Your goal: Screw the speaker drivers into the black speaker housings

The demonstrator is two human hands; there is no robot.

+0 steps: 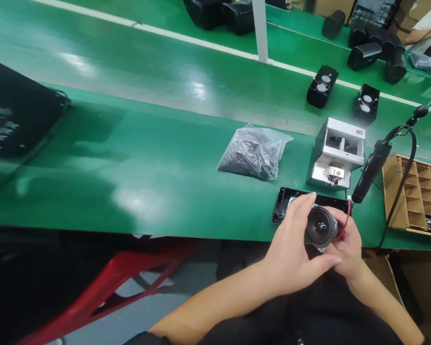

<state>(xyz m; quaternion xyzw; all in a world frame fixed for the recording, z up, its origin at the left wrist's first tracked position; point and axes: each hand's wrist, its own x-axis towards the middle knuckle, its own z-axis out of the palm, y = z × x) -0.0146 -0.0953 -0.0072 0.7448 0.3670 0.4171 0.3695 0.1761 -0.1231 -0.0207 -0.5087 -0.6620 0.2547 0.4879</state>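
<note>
Both my hands hold a small round black speaker driver (pixel 320 226) with a red wire, just off the front edge of the green bench. My left hand (pixel 294 249) wraps round its left side and underside, fingers closed on it. My right hand (pixel 346 244) grips it from the right, fingers curled behind it. Right behind the driver a black rectangular housing (pixel 285 203) lies flat on the bench. An electric screwdriver (pixel 371 170) hangs on its cable just right of my hands.
A clear bag of dark screws (pixel 253 152) and a white screw feeder (pixel 336 153) sit on the bench. A cardboard divider tray (pixel 416 194) stands at right. Black speaker boxes (pixel 322 86) ride the far belt. A black case (pixel 16 115) lies far left; a red stool (pixel 129 282) stands below.
</note>
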